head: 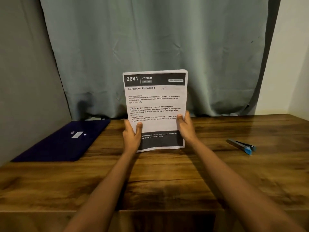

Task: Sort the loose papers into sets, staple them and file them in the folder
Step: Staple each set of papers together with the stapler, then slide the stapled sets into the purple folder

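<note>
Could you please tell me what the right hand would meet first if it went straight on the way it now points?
Probably the curtain. The right hand, gripping the papers, points forward across the table, and nothing else shows in that line, though depth is unclear.

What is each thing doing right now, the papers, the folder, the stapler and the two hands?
Papers: held upright, stacked together.
Folder: closed, flat on the table.
Stapler: lying on the table, untouched.
Left hand: grips the papers' left edge.
Right hand: grips the papers' right edge.
</note>
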A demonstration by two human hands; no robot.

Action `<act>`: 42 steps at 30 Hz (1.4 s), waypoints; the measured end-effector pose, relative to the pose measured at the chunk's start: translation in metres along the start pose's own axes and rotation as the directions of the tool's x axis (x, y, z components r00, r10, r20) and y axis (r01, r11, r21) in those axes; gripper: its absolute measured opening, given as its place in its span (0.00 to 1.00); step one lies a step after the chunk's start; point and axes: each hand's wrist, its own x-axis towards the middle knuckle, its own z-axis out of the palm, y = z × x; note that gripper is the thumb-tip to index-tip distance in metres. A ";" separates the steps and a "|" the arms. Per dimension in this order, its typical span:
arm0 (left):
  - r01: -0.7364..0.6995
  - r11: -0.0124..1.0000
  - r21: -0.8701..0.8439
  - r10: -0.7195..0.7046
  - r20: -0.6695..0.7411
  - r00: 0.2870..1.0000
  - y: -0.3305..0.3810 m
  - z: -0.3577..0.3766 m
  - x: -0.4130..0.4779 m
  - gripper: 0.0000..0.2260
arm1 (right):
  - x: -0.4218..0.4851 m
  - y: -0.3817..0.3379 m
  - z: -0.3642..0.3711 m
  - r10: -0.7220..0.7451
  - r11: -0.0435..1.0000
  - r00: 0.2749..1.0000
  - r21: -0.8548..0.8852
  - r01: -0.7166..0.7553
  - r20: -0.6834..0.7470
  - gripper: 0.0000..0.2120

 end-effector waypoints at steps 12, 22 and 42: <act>0.023 0.999 0.046 -0.025 0.029 0.999 -0.012 0.010 -0.012 0.16 | -0.006 0.019 -0.011 -0.007 0.982 1.000 -0.191 0.005 -0.008 0.15; 0.030 0.972 0.233 -0.074 0.183 0.980 0.019 0.039 -0.001 0.16 | 0.011 0.016 -0.040 0.152 0.865 0.969 -0.449 -0.225 -0.194 0.13; 0.051 0.649 0.759 -0.313 0.204 0.928 0.030 0.086 -0.035 0.16 | -0.008 0.037 -0.079 0.262 0.285 0.911 -0.877 -0.388 -0.318 0.22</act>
